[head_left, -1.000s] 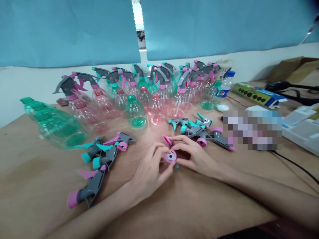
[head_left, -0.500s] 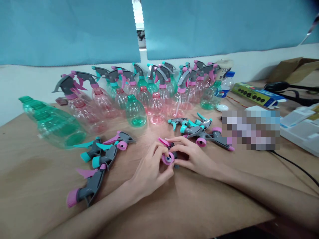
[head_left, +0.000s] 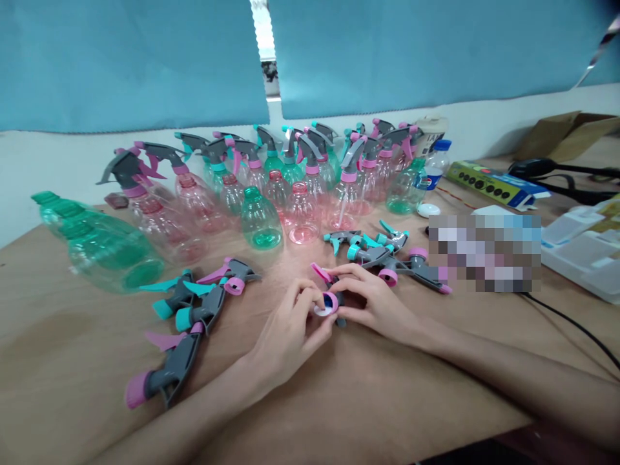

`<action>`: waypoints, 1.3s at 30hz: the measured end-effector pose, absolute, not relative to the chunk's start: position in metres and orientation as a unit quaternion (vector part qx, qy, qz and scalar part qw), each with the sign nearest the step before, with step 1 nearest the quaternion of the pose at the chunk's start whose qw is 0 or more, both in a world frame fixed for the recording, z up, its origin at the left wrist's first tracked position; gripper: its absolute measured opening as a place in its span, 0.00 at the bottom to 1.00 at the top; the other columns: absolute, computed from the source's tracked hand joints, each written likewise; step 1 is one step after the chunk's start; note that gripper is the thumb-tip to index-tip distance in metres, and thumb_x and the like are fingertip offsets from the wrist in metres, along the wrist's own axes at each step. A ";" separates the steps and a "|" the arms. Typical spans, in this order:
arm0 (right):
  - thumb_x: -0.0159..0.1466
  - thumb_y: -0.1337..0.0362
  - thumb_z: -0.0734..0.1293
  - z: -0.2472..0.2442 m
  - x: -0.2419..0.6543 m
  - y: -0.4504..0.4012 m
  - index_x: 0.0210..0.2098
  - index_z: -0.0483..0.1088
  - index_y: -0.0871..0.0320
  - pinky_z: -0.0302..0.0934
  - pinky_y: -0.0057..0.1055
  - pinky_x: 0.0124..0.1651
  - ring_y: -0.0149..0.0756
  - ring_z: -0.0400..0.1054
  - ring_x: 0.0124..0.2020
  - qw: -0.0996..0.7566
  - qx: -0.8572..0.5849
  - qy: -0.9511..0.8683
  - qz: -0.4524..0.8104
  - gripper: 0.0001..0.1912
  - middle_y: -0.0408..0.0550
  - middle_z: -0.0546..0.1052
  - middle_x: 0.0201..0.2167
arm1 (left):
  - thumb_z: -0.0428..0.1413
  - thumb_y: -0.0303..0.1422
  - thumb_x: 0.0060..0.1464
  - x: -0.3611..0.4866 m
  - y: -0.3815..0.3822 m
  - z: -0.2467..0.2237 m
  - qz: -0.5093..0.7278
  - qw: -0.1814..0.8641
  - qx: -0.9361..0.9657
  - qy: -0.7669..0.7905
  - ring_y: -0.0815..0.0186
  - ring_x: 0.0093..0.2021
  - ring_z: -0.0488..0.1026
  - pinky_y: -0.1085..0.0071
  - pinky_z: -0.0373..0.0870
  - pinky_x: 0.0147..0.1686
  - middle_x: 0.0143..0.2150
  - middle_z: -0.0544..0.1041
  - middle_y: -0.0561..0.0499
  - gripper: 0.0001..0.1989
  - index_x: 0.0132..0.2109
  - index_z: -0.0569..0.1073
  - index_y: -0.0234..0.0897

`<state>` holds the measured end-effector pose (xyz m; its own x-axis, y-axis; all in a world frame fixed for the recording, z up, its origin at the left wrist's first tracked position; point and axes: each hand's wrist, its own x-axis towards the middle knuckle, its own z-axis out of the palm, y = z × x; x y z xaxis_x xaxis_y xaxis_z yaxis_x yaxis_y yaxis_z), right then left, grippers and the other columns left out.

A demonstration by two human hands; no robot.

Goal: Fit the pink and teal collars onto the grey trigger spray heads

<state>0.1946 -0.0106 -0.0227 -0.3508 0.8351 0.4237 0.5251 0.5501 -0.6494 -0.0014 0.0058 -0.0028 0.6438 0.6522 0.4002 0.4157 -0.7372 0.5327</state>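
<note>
Between my two hands is a grey spray head with a pink trigger (head_left: 320, 272) and a pink collar, its opening turned toward me. My right hand (head_left: 371, 300) grips it from the right, fingers closed round the grey body. My left hand (head_left: 290, 323) has its fingertips pinched on a small white disc (head_left: 323, 310) at the collar's opening. Several loose spray heads lie on both sides, among them a pink-collared one (head_left: 177, 368) at the left and a teal-collared one (head_left: 372, 255) at the right.
Behind my hands stand several bottles, such as an uncapped green one (head_left: 261, 223) and a pink one (head_left: 303, 216). Green bottles (head_left: 106, 248) stand at the left. On the right are a blue-capped bottle (head_left: 436, 169), a yellow-green box (head_left: 491, 186), a clear tray (head_left: 581, 265) and a black cable (head_left: 571, 320).
A white disc now shows tilted at the collar's opening, under my left fingertips, with blue visible inside. The view has shifted slightly; my right hand keeps its hold.
</note>
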 end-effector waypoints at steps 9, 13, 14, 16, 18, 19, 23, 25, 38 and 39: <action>0.60 0.64 0.69 -0.018 0.193 -0.012 0.40 0.71 0.55 0.60 0.45 0.56 0.42 0.64 0.54 0.402 -0.454 -0.763 0.225 0.09 0.52 0.68 0.51 | 0.52 0.32 0.60 -0.005 0.007 -0.005 0.333 0.181 0.863 0.333 0.69 0.32 0.69 0.72 0.71 0.31 0.40 0.66 0.50 0.04 0.40 0.70 0.40; 0.60 0.63 0.69 -0.017 0.193 -0.012 0.39 0.72 0.55 0.61 0.44 0.56 0.42 0.64 0.54 0.405 -0.462 -0.756 0.225 0.08 0.52 0.68 0.51 | 0.51 0.34 0.61 -0.007 0.006 -0.003 0.321 0.173 0.864 0.348 0.71 0.23 0.62 0.75 0.63 0.24 0.24 0.64 0.57 0.07 0.37 0.72 0.39; 0.60 0.63 0.68 -0.017 0.193 -0.012 0.40 0.72 0.55 0.61 0.45 0.56 0.42 0.64 0.54 0.403 -0.462 -0.758 0.222 0.08 0.52 0.68 0.51 | 0.50 0.35 0.61 -0.007 0.005 -0.002 0.312 0.195 0.860 0.352 0.72 0.21 0.61 0.76 0.62 0.23 0.22 0.64 0.58 0.08 0.37 0.72 0.39; 0.60 0.63 0.68 -0.017 0.193 -0.012 0.40 0.72 0.55 0.60 0.46 0.56 0.43 0.64 0.55 0.398 -0.459 -0.765 0.215 0.08 0.52 0.68 0.51 | 0.50 0.37 0.61 -0.006 0.005 0.002 0.297 0.249 0.848 0.361 0.73 0.20 0.62 0.76 0.61 0.23 0.21 0.67 0.59 0.09 0.37 0.72 0.38; 0.60 0.64 0.68 -0.018 0.194 -0.012 0.41 0.71 0.55 0.60 0.47 0.56 0.44 0.63 0.56 0.394 -0.456 -0.771 0.207 0.09 0.53 0.68 0.52 | 0.50 0.38 0.61 -0.005 0.004 0.005 0.283 0.302 0.830 0.374 0.72 0.21 0.66 0.76 0.63 0.24 0.24 0.72 0.57 0.10 0.37 0.71 0.38; 0.60 0.64 0.68 -0.018 0.194 -0.012 0.41 0.71 0.55 0.60 0.47 0.57 0.44 0.62 0.56 0.393 -0.454 -0.773 0.204 0.09 0.53 0.68 0.52 | 0.50 0.39 0.60 -0.004 0.004 0.006 0.279 0.324 0.820 0.381 0.71 0.22 0.68 0.75 0.64 0.24 0.25 0.74 0.56 0.10 0.37 0.71 0.38; 0.60 0.65 0.69 -0.020 0.194 -0.011 0.41 0.71 0.55 0.61 0.46 0.56 0.44 0.62 0.56 0.394 -0.464 -0.769 0.197 0.09 0.52 0.67 0.52 | 0.53 0.40 0.58 -0.002 0.006 0.003 0.285 0.386 0.777 0.408 0.70 0.23 0.71 0.74 0.67 0.23 0.28 0.76 0.54 0.09 0.36 0.69 0.38; 0.59 0.66 0.69 -0.019 0.195 -0.011 0.41 0.71 0.55 0.61 0.45 0.56 0.43 0.63 0.55 0.391 -0.472 -0.765 0.197 0.09 0.52 0.67 0.52 | 0.54 0.39 0.57 -0.003 0.008 -0.001 0.299 0.413 0.751 0.419 0.70 0.24 0.72 0.74 0.69 0.23 0.31 0.76 0.53 0.09 0.37 0.67 0.38; 0.59 0.65 0.70 -0.014 0.194 -0.012 0.39 0.71 0.56 0.60 0.43 0.56 0.41 0.64 0.54 0.393 -0.489 -0.748 0.218 0.08 0.51 0.68 0.51 | 0.50 0.38 0.60 -0.007 0.017 -0.004 0.331 0.416 0.717 0.451 0.70 0.25 0.72 0.71 0.71 0.30 0.33 0.74 0.53 0.10 0.39 0.72 0.37; 0.59 0.65 0.70 -0.014 0.194 -0.011 0.39 0.71 0.56 0.60 0.42 0.56 0.41 0.64 0.54 0.394 -0.489 -0.747 0.218 0.08 0.52 0.68 0.51 | 0.50 0.38 0.59 -0.007 0.017 -0.005 0.332 0.424 0.712 0.450 0.69 0.26 0.73 0.70 0.71 0.30 0.33 0.75 0.53 0.10 0.39 0.71 0.37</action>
